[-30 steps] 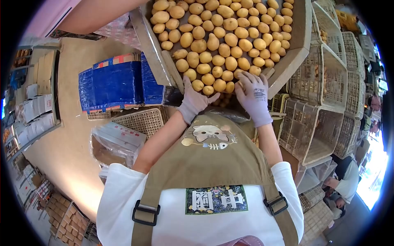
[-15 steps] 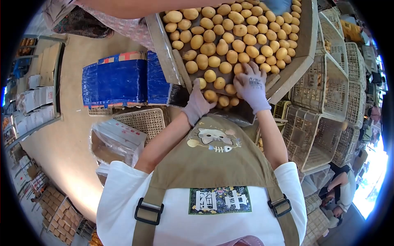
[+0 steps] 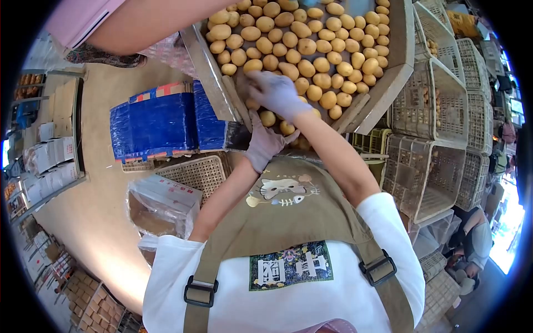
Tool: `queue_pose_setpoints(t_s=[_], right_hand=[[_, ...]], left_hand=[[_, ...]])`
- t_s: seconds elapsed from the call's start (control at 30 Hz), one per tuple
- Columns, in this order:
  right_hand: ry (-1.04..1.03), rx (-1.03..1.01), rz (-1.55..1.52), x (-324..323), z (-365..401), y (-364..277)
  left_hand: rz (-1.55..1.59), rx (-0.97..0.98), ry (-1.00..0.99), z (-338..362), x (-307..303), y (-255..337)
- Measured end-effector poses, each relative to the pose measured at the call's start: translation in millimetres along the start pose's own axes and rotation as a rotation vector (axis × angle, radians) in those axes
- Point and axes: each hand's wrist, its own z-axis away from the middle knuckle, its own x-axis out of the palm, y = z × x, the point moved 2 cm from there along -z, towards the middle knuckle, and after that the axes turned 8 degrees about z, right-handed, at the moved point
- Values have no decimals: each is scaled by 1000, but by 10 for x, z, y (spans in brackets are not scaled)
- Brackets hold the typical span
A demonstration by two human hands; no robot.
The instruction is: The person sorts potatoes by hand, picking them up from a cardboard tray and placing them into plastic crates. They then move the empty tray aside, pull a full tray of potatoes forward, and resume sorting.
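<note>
Leftward across the mouth of the tray has gone the right hand in its pale lavender glove (image 3: pixel 277 94), which a moment ago was at the right-hand side; the left hand in its greyish-purple glove (image 3: pixel 264 143) has stayed by the left corner. The right fingers are bent and blurred, reaching among the small, round, yellow-orange produce (image 3: pixel 322 80) near the left wall, and I cannot tell whether they grip a piece. The left fingers are open, forefinger and thumb spread apart, with a few pieces lying between them and no grip to be seen.

Around and beyond the hands, the produce lies spread over the wide grey-brown tray with raised sides (image 3: pixel 383 97), which narrows towards the wearer. A short wooden strip (image 3: pixel 236 102) runs inside its left wall, and another (image 3: pixel 354 112) inside its right. Just below the mouth is the olive-brown apron with a printed cat (image 3: pixel 294 208).

To the left stand the blue, plastic-wrapped boxes (image 3: pixel 155 126), a beige lattice crate (image 3: pixel 200 175) and a white cardboard box in clear plastic (image 3: pixel 169 191). To the right are a yellow-green plastic crate (image 3: pixel 373 141) near the tray and stacked off-white plastic crates (image 3: pixel 413 102), some with produce inside. Another person's bare arm with a pink sleeve (image 3: pixel 155 25) crosses the top left, and a grey-shirted person (image 3: pixel 478 238) is at the far lower right
</note>
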Motion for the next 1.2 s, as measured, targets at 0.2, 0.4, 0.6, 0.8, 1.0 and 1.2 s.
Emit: queue_pose_setpoints(t_s=[0.2,0.4,0.6,0.8,1.0,1.2], right_hand=[[540,298,-138,-1158,2142,477],[148,664,546,-1277,3362,925],[395,161,264,-1241,1810,196],[176,224,493,-960,1312,359],[-102,293,455,-848,1177,489],[-457,98,423,-580,1345,397]], left_hand=[[-44,13,-16,-44,-3,19],[-18,-13,-78,23,117,-35],[-85,-4,17,38,58,1],[-201,33,28,-1,-132,36],[-354,20,-9,-143,-453,102],[280,-225,-457,-80,-55,41]])
